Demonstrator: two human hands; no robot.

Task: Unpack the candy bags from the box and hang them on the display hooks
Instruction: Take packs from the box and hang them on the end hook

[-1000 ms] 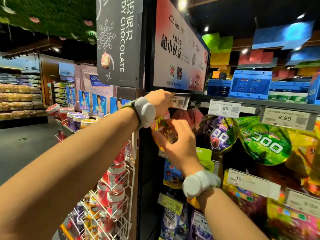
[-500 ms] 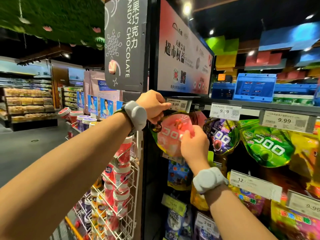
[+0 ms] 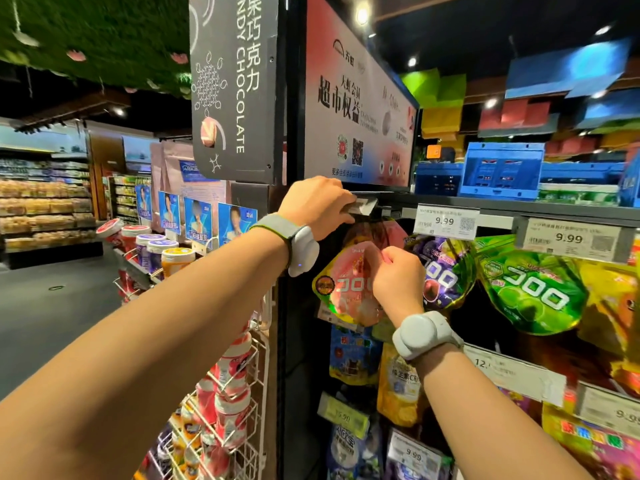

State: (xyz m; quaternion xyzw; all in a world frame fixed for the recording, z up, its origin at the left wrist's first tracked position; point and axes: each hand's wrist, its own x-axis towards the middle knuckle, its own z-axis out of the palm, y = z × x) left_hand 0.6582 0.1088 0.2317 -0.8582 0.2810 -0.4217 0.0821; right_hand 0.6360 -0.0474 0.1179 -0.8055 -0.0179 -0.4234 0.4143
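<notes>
— Hands first: what are they doing?
— Left hand (image 3: 317,206) grips the flipped-up price tag (image 3: 362,206) at the top hook. Right hand (image 3: 398,278) pinches the pink candy bag's (image 3: 349,289) upper edge.
— Where is that bag?
— Hanging at the rack's left end, beside the purple bag (image 3: 443,271) and green bag (image 3: 530,289).

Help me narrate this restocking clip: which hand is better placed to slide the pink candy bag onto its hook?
The right hand: it already pinches the pink candy bag near its top, below the hook row. The left hand is busy holding the flipped-up price tag clear.
</notes>
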